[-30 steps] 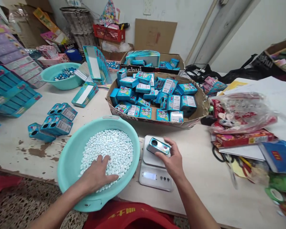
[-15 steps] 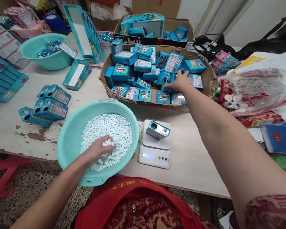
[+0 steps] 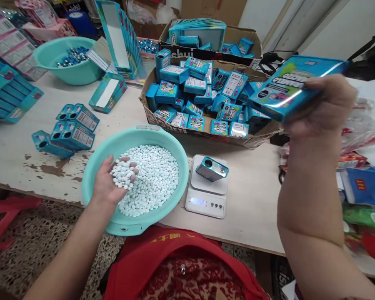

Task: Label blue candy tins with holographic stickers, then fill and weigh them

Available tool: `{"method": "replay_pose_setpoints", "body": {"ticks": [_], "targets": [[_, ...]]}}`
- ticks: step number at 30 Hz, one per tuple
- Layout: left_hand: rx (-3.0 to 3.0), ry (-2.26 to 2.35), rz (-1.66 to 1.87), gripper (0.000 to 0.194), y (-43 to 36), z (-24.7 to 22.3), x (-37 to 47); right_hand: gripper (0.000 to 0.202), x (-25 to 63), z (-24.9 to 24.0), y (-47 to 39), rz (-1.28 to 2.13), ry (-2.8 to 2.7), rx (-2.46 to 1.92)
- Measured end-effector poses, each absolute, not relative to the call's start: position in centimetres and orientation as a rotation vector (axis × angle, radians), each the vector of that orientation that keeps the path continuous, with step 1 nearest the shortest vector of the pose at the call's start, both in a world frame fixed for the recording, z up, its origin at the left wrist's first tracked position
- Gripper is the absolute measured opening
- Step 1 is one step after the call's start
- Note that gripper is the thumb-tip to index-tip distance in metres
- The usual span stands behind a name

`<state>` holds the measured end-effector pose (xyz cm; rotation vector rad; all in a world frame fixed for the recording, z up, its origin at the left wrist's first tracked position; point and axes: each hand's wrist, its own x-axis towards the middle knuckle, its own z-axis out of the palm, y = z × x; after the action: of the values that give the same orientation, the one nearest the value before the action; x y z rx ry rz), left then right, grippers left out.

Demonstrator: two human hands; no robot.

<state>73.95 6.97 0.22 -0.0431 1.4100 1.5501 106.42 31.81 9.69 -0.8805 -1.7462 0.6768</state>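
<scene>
My left hand (image 3: 103, 187) is palm up over the mint-green basin (image 3: 88, 183), its fingers cupped around a heap of small white candies (image 3: 123, 174). More loose white candies (image 3: 156, 179) cover the basin's bottom. On the right, my right hand (image 3: 326, 104) grips a blue candy tin (image 3: 287, 89) raised close to the camera, its printed side showing. Below it, a cardboard box (image 3: 256, 142) holds many similar blue tins (image 3: 195, 85). A tin with a round dark hole (image 3: 213, 169) lies on the white digital scale (image 3: 204, 204), whose display is lit.
Several blue tins (image 3: 78, 135) stand at left beside an unfolded blue display carton (image 3: 108, 93). Behind are another green basin (image 3: 42, 62) with shiny wrapped pieces and a stack of cartons (image 3: 120, 41). Plastic-bagged goods (image 3: 362, 129) sit at right.
My right hand has lifted a blue tin out of the cardboard box, up and to the right. My left hand has turned palm up, raising a handful of candies from the basin.
</scene>
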Motion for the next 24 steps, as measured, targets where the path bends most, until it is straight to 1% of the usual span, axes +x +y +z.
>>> {"method": "replay_pose_setpoints", "body": {"ticks": [1,2,3,5,7,8,9,11,13,15,18,21,24], "targets": [[-0.105,1.36,1.545,0.026,7.0,0.0,73.9,0.03,105.8,10.1,28.7,0.914,-1.581,-0.842],[-0.164,1.294,1.543,0.024,7.0,-0.2,74.0,0.025,104.7,10.0,25.5,1.027,-1.431,-0.81],[-0.202,1.226,1.546,0.021,7.0,-0.4,74.0,0.032,103.4,9.4,22.6,1.16,-1.369,-0.788],[-0.21,1.148,1.569,0.018,7.0,-0.5,74.1,0.055,100.1,6.9,17.6,1.492,-1.36,-0.745],[-0.219,1.118,1.603,0.017,6.8,-0.1,74.2,0.061,96.8,3.8,14.5,1.764,-1.34,-0.781],[-0.224,1.12,1.623,0.018,6.8,0.2,74.2,0.06,95.3,2.4,13.6,1.824,-1.338,-0.812],[-0.225,1.126,1.645,0.02,6.7,0.8,74.2,0.057,94.1,1.3,12.9,1.842,-1.37,-0.838],[-0.2,1.116,1.691,0.025,6.7,2.0,74.1,0.053,92.2,0.2,12.3,1.77,-1.479,-0.857],[-0.134,1.063,1.728,0.025,7.0,3.2,74.0,0.05,91.1,-0.1,12.1,1.662,-1.573,-0.837],[-0.067,1.016,1.764,0.023,7.3,4.1,73.9,0.048,90.4,0.1,12.3,1.68,-1.512,-0.846],[-0.059,1.032,1.775,0.019,7.6,3.7,73.8,0.042,89.5,0.2,13.3,1.906,-1.018,-0.925],[-0.14,1.117,1.674,0.012,7.2,1.8,74.1,0.023,88.8,0.3,14.8,2.032,-0.456,-0.949],[-0.199,1.138,1.584,0.012,6.4,0.1,74.5,0.012,88.4,0.3,16.0,2.083,-0.243,-0.959]]}}
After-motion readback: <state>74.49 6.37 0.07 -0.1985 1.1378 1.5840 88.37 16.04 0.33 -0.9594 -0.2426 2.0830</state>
